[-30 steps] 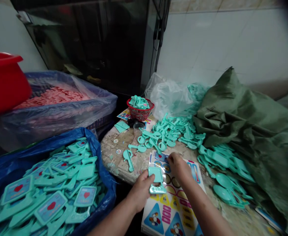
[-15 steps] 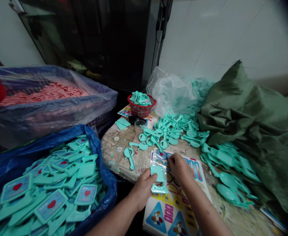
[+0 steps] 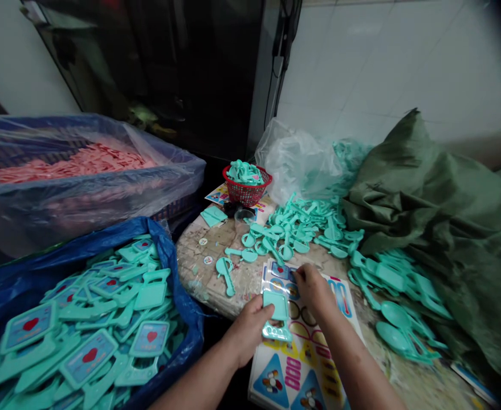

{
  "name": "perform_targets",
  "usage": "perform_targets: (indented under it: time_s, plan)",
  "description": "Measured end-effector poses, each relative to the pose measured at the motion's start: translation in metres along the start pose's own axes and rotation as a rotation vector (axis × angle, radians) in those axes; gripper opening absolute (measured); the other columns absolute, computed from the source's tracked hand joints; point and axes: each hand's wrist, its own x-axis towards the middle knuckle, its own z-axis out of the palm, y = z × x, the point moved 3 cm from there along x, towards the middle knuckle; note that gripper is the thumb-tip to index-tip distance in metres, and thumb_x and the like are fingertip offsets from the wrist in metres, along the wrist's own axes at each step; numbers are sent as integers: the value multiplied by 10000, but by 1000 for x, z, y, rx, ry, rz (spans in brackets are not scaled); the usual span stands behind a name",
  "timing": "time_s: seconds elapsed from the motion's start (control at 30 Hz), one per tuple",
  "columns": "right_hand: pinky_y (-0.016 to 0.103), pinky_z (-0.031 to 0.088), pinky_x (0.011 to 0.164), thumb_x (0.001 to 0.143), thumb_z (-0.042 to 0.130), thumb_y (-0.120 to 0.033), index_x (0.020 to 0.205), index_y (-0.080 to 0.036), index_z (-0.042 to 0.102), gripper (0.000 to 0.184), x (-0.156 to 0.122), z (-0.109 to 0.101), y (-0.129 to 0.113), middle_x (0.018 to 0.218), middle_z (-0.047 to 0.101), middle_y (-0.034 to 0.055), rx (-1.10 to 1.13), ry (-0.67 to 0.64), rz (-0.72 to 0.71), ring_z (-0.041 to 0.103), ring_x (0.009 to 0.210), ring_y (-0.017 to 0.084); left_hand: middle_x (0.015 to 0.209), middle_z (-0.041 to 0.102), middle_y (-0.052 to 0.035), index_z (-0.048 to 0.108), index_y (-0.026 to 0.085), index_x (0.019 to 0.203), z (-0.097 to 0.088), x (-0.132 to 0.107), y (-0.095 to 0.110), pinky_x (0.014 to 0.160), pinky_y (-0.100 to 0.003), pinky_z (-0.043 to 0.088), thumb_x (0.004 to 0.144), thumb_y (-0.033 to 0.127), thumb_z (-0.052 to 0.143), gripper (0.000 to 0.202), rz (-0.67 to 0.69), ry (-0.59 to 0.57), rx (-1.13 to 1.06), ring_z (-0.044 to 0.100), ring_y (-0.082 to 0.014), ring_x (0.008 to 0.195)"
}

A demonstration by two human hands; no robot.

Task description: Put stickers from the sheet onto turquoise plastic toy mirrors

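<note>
From the head view, the left hand (image 3: 245, 331) holds a teal plastic tag (image 3: 276, 316) just over the near edge of the table (image 3: 210, 267). Its thumb lies on the tag's flat face and its fingers are curled underneath. The right hand (image 3: 315, 290) rests on a sticker sheet (image 3: 302, 364) that lies beside the tag. Its fingers (image 3: 296, 274) are bunched together at a sticker near the sheet's far end, and I cannot tell whether they pinch anything.

Loose teal spoons (image 3: 290, 230) are scattered behind the sheet, with a red basket (image 3: 245, 195) of teal parts beyond them. To the left, a blue bag (image 3: 171, 267) holds tags bearing heart stickers. Behind it a clear-lined crate (image 3: 105, 193) holds pink pieces. A green sack (image 3: 430, 216) is slumped on the right.
</note>
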Motion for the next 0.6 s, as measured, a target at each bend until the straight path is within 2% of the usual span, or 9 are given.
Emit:
perform_targets:
  time_s: [0.13, 0.33, 0.47, 0.6]
  plan:
    - [245, 261, 534, 834, 477, -248, 750, -207, 515, 100, -9, 0, -3, 722, 578, 21, -11, -14, -13, 491, 624, 145, 684, 624, -8, 574, 146, 906, 0, 0, 1, 637, -298, 471, 675, 322, 653, 300, 0, -2, 3, 599, -150, 631]
    - [245, 280, 539, 795, 526, -281, 708, -216, 522, 109, -11, 1, -2, 661, 571, -1, 98, -57, 23, 491, 607, 145, 688, 616, -7, 578, 147, 908, 2, -1, 3, 636, -296, 458, 693, 314, 637, 279, -12, 9, 20, 595, -152, 642]
    - [242, 293, 514, 703, 621, -378, 640, -208, 525, 205, -5, 3, 1, 558, 547, -19, 248, -70, 100, 481, 555, 139, 704, 608, -8, 572, 151, 907, 1, -1, 3, 621, -289, 448, 679, 316, 647, 290, -13, 10, 24, 586, -149, 634]
    - [226, 285, 445, 643, 651, -476, 618, -196, 514, 313, 2, -3, -1, 499, 498, -36, 513, -137, 166, 438, 468, 112, 684, 598, -12, 562, 143, 868, 1, -1, 3, 578, -268, 427, 665, 316, 653, 282, -2, 14, 34, 567, -137, 597]
